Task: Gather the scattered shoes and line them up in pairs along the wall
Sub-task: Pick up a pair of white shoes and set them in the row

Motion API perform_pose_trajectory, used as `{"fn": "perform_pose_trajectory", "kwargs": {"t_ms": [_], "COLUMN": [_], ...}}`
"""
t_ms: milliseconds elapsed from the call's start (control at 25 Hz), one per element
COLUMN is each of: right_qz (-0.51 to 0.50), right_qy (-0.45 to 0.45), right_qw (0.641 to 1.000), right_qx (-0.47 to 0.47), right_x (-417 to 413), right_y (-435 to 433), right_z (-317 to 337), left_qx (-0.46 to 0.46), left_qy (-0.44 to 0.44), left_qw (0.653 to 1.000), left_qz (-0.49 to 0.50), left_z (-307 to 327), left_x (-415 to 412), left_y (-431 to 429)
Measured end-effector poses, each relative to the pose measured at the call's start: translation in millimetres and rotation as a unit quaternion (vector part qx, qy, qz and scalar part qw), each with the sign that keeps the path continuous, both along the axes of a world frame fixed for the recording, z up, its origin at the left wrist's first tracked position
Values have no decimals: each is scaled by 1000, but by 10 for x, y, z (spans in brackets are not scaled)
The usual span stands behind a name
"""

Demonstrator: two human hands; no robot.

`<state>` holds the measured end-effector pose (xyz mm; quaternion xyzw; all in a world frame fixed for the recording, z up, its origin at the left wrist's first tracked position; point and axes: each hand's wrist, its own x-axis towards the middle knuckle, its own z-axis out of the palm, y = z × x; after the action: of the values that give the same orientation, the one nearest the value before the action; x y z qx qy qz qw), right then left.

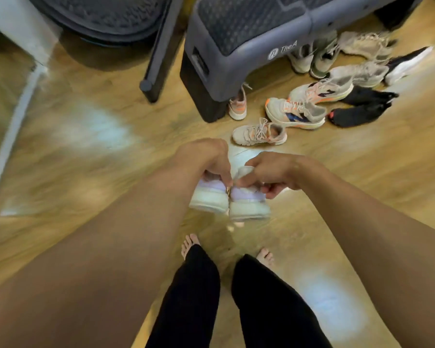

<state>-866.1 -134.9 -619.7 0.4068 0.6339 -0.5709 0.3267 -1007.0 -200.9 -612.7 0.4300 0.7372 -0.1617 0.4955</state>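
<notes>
- You are holding one small shoe in each hand at the centre of the frame, above the floor [86, 151]. Your left hand [204, 159] has its fingers clamped on the top of the left shoe [209, 198], and your right hand [271, 172] is pinching the collar of the right shoe [248, 207].
- Both grips are sitting high on soft edges. The floor is showing blur, so you are probably turning fast, and a shoe could slip free.
- Your bare feet [190, 243] are standing right below, so a dropped shoe would likely hit them.
- The loose shoes [295, 113] are lying jumbled at upper right beside the stool [236, 61]. A careless step there could trip you.
- The held pair is looking matched, with chunky white soles and lilac heels. The heels are facing you and nearly touching.
</notes>
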Motion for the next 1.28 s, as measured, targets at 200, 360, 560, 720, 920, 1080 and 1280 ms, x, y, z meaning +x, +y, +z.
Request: {"fn": "perform_pose_trajectory", "kwargs": {"t_ms": [200, 360, 560, 720, 920, 1080, 1280], "right_qz": [-16, 13, -57, -144, -284, -372, -461], "right_qy": [27, 10, 44, 39, -21, -48, -71], "right_qw": [992, 971, 923, 892, 831, 804, 781], "right_qx": [120, 238, 377, 426, 477, 462, 416], "right_x": [398, 839, 1550, 2265, 3548, 4680, 6114], "right_y": [397, 753, 1131, 1178, 1227, 1234, 1257], "right_z": [2109, 3678, 5146, 5609, 5661, 5533, 5371], "left_qx": [96, 201, 344, 399, 449, 500, 496], "left_qy": [-1, -42, -52, -38, -54, -63, -115], "left_qw": [995, 977, 925, 874, 801, 734, 695], "left_qz": [-32, -55, -155, -276, -393, -455, -508], "left_z": [2136, 3554, 4934, 5499, 5612, 5438, 5220], "left_x": [411, 795, 1372, 2074, 3495, 4703, 6248], "left_y": [499, 889, 1474, 1948, 2399, 2632, 2967]}}
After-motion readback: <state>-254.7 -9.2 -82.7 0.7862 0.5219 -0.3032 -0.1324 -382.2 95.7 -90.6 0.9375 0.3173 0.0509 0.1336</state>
